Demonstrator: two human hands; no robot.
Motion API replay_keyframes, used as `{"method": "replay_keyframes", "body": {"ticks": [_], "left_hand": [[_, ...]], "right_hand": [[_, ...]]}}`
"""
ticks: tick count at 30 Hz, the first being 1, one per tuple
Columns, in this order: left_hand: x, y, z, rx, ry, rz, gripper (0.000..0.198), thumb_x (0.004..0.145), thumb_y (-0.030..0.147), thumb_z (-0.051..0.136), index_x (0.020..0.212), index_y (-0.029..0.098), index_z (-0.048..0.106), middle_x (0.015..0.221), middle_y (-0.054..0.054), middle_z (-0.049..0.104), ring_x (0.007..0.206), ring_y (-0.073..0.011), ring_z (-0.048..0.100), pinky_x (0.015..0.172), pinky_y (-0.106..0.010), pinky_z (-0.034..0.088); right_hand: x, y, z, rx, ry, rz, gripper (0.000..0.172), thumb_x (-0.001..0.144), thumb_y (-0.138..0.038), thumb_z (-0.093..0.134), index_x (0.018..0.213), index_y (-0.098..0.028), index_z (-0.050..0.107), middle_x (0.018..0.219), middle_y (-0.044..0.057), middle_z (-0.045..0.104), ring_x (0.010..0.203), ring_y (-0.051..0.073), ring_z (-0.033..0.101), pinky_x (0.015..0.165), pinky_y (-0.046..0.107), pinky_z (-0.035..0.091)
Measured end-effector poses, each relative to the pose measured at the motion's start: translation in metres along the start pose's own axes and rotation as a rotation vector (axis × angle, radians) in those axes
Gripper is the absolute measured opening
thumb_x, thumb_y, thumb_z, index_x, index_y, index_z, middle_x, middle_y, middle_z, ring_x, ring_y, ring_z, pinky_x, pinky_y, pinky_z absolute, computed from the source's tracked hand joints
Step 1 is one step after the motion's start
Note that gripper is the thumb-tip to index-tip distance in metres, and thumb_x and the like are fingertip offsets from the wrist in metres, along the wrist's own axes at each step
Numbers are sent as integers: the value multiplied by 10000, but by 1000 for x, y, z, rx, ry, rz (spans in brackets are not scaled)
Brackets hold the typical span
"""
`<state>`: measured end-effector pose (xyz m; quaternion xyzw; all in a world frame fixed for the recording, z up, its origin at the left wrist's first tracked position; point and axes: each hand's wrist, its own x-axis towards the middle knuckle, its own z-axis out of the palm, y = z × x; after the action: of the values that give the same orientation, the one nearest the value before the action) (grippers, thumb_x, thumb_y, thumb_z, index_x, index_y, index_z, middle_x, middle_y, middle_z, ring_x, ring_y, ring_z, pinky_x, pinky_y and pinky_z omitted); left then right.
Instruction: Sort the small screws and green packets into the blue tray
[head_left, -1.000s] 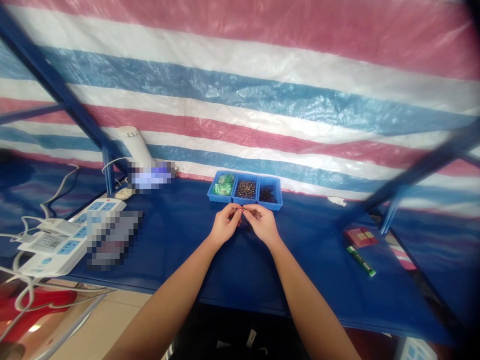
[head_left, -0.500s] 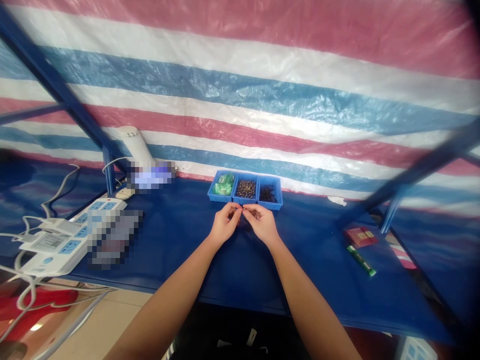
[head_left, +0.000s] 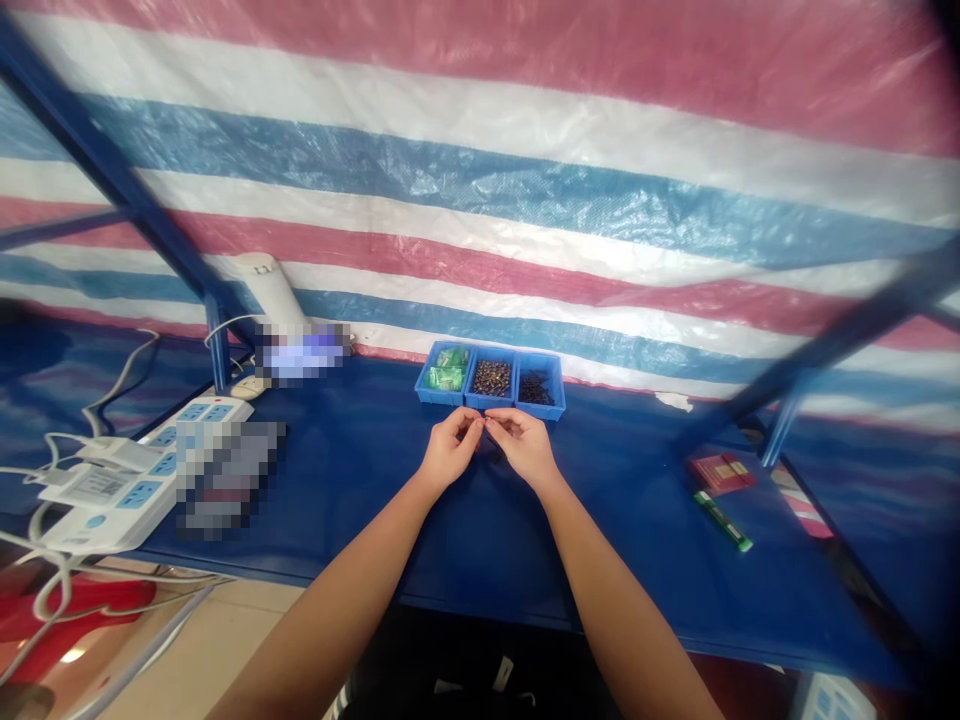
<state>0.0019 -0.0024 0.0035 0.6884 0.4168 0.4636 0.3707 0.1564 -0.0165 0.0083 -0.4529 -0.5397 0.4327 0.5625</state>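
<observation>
Pinching narrow, my left hand [head_left: 448, 450] and right hand [head_left: 526, 447] meet fingertip to fingertip above the blue table [head_left: 360, 470], close to the middle of its far edge. Both are closed on a small dark piece [head_left: 484, 424] that is too tiny for me to make out further. Just behind the fingertips stand three blue trays: the left tray [head_left: 444, 373] with green packets, the middle tray [head_left: 491, 379] with brownish bits, and the right tray [head_left: 537, 386] with darker ones. To do this well, I judge one hand should only steady while the other does the fine work, with light pressure so the piece does not spring out. I would rest both wrists on the table and work low over it, clear of the trays.
</observation>
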Motion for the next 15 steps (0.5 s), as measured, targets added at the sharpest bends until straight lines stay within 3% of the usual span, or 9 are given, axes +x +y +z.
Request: {"method": "replay_keyframes", "body": {"ticks": [4, 9, 15], "left_hand": [[0, 2, -1, 50, -4, -2, 307, 947, 398, 494, 772, 166, 593, 581, 26, 571, 533, -100, 524, 559, -218, 410], [1, 5, -1, 84, -36, 8, 408, 963, 410, 460, 656, 160, 557, 588, 19, 572, 544, -97, 518, 575, -221, 399], [1, 2, 0, 161, -52, 13, 457, 976, 420, 422, 610, 163, 518, 558, 25, 535, 523, -96, 493, 562, -228, 376]], "right_hand": [[0, -2, -1, 15, -30, 26, 292, 778, -390, 712, 985, -185, 731, 958, 78, 742, 831, 212, 691, 773, 347, 559], [1, -6, -6, 72, -93, 139, 317, 732, -413, 745, 950, -183, 731, 786, 43, 719, 674, 168, 653, 638, 307, 540], [4, 0, -6, 157, 46, 247, 343, 687, -384, 785, 939, -157, 736, 739, 45, 709, 656, 161, 647, 668, 323, 549]]}}
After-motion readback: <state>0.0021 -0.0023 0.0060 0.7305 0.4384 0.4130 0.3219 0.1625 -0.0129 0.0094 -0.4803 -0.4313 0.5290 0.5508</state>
